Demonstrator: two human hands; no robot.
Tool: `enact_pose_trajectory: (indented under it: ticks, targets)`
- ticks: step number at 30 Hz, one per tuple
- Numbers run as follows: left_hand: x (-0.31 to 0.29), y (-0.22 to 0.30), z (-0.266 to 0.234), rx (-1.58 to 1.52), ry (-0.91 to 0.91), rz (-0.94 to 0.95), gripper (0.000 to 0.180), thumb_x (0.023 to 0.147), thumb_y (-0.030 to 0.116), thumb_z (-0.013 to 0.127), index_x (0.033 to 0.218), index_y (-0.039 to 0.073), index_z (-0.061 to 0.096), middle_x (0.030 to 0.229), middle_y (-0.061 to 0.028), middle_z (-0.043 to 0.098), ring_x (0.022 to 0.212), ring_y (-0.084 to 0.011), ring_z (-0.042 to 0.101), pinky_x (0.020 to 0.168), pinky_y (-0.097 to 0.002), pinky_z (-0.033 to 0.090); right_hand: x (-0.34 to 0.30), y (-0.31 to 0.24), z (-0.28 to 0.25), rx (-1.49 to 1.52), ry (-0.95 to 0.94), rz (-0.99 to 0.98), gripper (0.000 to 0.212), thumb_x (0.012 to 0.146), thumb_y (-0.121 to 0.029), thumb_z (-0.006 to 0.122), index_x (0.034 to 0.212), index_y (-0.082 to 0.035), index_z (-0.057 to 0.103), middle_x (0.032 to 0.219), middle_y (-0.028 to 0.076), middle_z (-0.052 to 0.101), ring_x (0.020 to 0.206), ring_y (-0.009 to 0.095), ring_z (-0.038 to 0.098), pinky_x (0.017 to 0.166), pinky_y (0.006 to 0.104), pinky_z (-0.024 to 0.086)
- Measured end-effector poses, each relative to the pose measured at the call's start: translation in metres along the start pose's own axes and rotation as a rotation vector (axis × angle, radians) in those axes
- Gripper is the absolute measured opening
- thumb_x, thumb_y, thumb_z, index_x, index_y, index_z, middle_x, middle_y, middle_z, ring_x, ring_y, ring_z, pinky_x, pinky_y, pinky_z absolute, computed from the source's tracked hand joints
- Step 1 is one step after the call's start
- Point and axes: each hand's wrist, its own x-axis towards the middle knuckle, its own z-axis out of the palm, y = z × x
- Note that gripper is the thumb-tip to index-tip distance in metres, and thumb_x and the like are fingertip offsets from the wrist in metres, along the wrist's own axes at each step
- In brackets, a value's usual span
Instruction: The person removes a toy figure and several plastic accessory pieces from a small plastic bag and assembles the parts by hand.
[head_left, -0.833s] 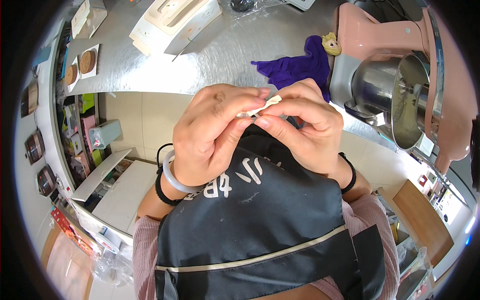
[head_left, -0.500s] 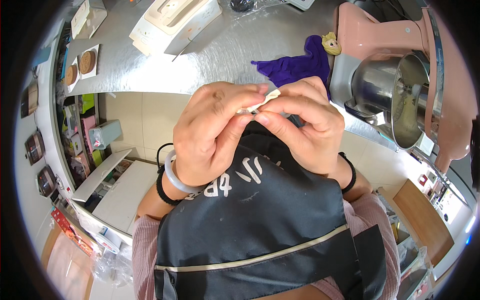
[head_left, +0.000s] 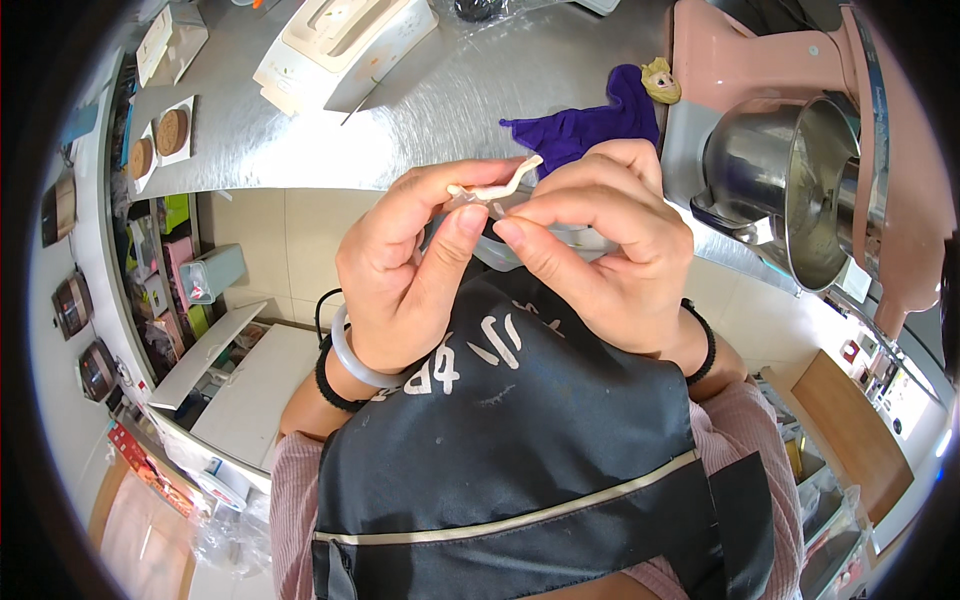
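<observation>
Over my apron (head_left: 480,440), both hands are raised close together. A thin, bent cream-coloured strip, soft-looking like dough (head_left: 500,190), lies at the fingertips of my left hand (head_left: 415,260), which appears to grip its left end between thumb and fingers. The strip's other end sticks up toward the right. Beside it, my right hand (head_left: 610,235) is closed in a pinch, thumb against forefinger, near a small whitish bit; what exactly it holds is too small to tell. Something clear, like a plastic container (head_left: 585,238), shows partly behind and below the hands.
On the metal table (head_left: 270,150) lie a purple cloth (head_left: 585,130) and a small yellow-haired doll head (head_left: 660,80). A pink stand mixer (head_left: 740,65) with a steel bowl (head_left: 750,150) stands right. A pale box (head_left: 350,50) and round brown pieces (head_left: 173,130) are at left.
My hands have drawn slightly apart, and the left has tilted open more. The cream strip now shows longer and bent above the fingertips, and more of the clear thing beneath is visible.
</observation>
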Motion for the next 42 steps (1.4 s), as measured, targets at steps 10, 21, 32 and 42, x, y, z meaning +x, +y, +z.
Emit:
enact_pose_trajectory:
  ticks: [10, 21, 32, 42]
  targets:
    - [-0.002, -0.002, 0.001, 0.08, 0.016, 0.048, 0.021, 0.087, 0.003, 0.052, 0.105, -0.002, 0.058, 0.1, -0.0126, 0.063, 0.089, -0.0177, 0.06, 0.078, -0.026, 0.045, -0.001, 0.0, 0.001, 0.011, 0.025, -0.015, 0.013, 0.065, -0.01, 0.075, 0.075, -0.011, 0.067, 0.073, 0.0, 0.062, 0.072, 0.017, 0.049, 0.069, 0.0277, 0.036]
    - [0.0, 0.002, 0.0, 0.262, 0.012, 0.193, 0.017, 0.085, 0.003, 0.053, 0.099, -0.001, 0.06, 0.097, -0.0129, 0.064, 0.086, -0.0229, 0.06, 0.078, -0.0296, 0.045, 0.001, -0.004, -0.002, -0.057, 0.011, -0.127, 0.016, 0.064, -0.004, 0.075, 0.078, -0.004, 0.065, 0.075, 0.004, 0.063, 0.07, 0.019, 0.05, 0.066, 0.0278, 0.039]
    - [0.004, 0.001, -0.002, 0.336, -0.042, 0.3, 0.016, 0.083, 0.0, 0.053, 0.098, 0.0, 0.06, 0.094, -0.013, 0.064, 0.085, -0.0241, 0.06, 0.076, -0.0303, 0.045, 0.0, -0.006, -0.003, -0.063, 0.006, -0.119, 0.017, 0.064, -0.003, 0.075, 0.078, -0.003, 0.065, 0.075, 0.005, 0.062, 0.07, 0.019, 0.05, 0.064, 0.0279, 0.04]
    - [0.005, 0.001, -0.003, 0.409, -0.053, 0.368, 0.015, 0.082, -0.001, 0.054, 0.096, 0.0, 0.06, 0.092, -0.0115, 0.064, 0.08, -0.0243, 0.06, 0.073, -0.0304, 0.045, -0.004, 0.004, -0.004, 0.071, -0.073, 0.043, 0.023, 0.064, -0.005, 0.077, 0.084, -0.002, 0.065, 0.079, 0.005, 0.063, 0.075, 0.016, 0.053, 0.07, 0.0271, 0.042]
